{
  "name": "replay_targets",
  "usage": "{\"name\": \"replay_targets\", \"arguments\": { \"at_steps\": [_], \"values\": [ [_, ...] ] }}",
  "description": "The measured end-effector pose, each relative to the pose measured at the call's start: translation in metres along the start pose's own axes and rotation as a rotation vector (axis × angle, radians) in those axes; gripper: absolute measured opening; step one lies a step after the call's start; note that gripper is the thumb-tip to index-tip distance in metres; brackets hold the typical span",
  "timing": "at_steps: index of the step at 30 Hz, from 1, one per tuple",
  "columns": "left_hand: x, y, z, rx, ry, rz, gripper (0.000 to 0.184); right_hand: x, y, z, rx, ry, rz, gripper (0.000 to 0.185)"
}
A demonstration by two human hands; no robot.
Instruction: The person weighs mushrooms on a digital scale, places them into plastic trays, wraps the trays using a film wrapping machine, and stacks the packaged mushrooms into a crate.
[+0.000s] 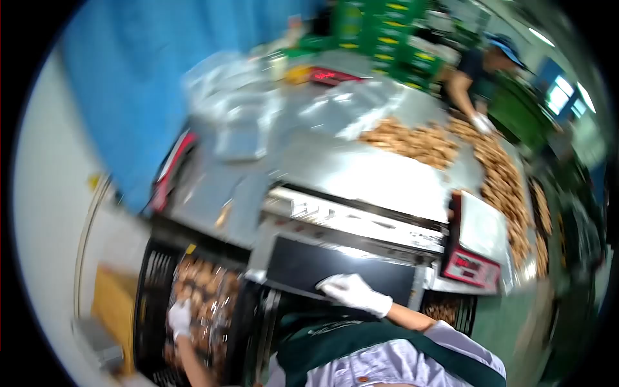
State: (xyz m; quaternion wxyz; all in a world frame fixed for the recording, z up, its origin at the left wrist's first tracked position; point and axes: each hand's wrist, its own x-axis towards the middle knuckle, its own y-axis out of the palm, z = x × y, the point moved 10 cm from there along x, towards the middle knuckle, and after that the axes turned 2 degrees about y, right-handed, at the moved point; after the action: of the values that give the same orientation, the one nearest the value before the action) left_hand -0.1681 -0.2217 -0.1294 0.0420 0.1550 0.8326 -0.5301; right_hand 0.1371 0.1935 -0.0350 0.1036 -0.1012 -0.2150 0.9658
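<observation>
One yellow-brown box [111, 293] stands at the lower left of the frame, below a blue curtain [148, 84] that fills the upper left. Just to its right is a black crate [147, 322], and the clear packs of brown pieces [206, 290] lie inside it. My left hand [179, 317], in a white glove, is down at the left side of these packs; it is blurred, and I cannot tell whether the fingers close on one. Above the crate, a metal desk [200, 209] carries clear plastic [238, 129] toward the upper middle. At the centre is a long metal machine [354, 222] with a dark panel [303, 261] along its near side. My right hand [356, 293], also gloved, lies over that panel, fingers stretched toward the left and nothing visible in its grasp. Green crates [380, 39] are stacked at the top. Right of centre, loose brown pieces [412, 142] spread across the desk, and a red scale [477, 232] sits beside the machine. At the upper right another person [474, 71] leans over more brown pieces, a white-gloved hand [481, 122] near them.
</observation>
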Motion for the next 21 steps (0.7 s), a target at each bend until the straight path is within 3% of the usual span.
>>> {"name": "replay_targets", "arguments": {
  "at_steps": [1, 5, 11, 14, 17, 19, 21],
  "values": [
    [0.020, -0.011, -0.028, -0.035, 0.127, -0.114, 0.037, -0.007, -0.006, -0.001, 0.053, 0.052, 0.014, 0.032],
    [0.034, -0.031, -0.210, -0.175, 0.509, -0.249, 0.029, -0.055, -0.067, -0.010, 0.134, 0.169, -0.208, 0.029],
    [-0.095, 0.004, -0.442, -0.201, 1.054, -0.103, 0.021, -0.185, -0.200, -0.065, 0.248, 0.254, -0.773, 0.021],
    [-0.150, 0.034, -0.492, -0.237, 1.144, -0.051, 0.026, -0.279, -0.274, -0.106, 0.041, 0.309, -1.085, 0.018],
    [-0.206, 0.064, -0.524, -0.289, 1.053, 0.087, 0.023, -0.389, -0.342, -0.145, -0.294, 0.415, -1.357, 0.018],
    [-0.253, 0.083, -0.546, -0.332, 1.066, 0.099, 0.020, -0.463, -0.379, -0.197, -0.378, 0.586, -1.468, 0.021],
    [-0.287, 0.120, -0.560, -0.361, 0.985, 0.168, 0.020, -0.514, -0.404, -0.238, -0.455, 0.818, -1.385, 0.025]
  ]
}}
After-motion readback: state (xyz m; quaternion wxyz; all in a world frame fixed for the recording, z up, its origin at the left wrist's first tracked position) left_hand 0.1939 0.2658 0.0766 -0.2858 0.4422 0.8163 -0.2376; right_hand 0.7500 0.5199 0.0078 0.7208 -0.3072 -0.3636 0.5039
